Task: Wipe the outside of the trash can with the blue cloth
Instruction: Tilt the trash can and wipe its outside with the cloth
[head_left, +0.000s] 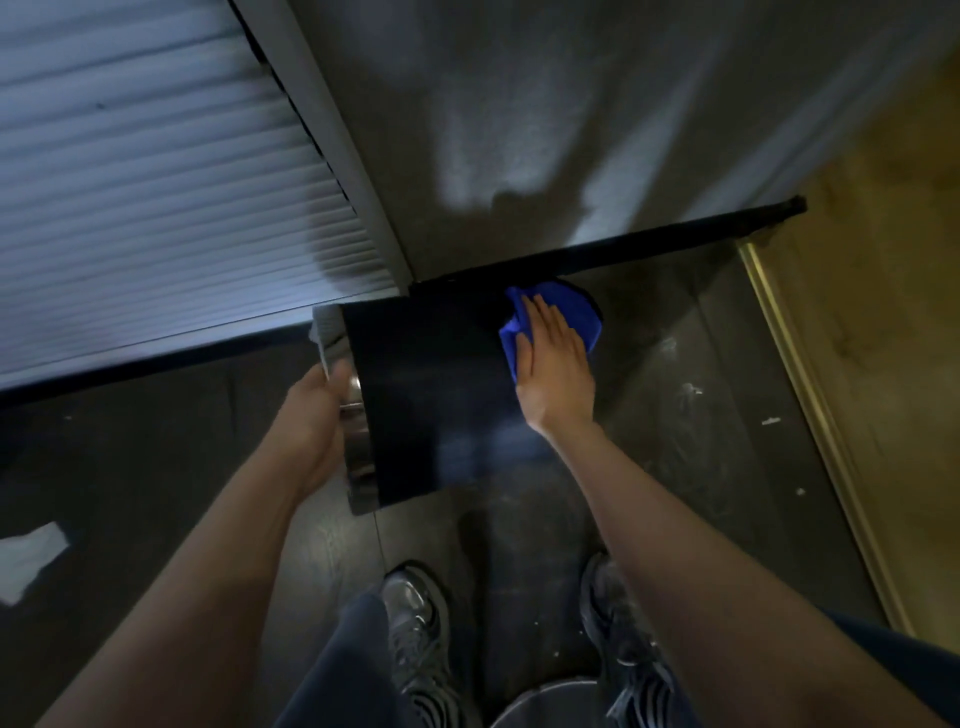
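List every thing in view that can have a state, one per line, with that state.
trash can: tipped on its side, rim toward the left hand
blue cloth: bunched, pressed against the can's outside
right hand: flat on the cloth, fingers straight
left hand: grips the can's metal rim
blinds: slats closed
white scrap: lying on the dark floor

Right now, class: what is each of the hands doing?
Left hand: grips the trash can rim.
Right hand: open, pressing the blue cloth on it.
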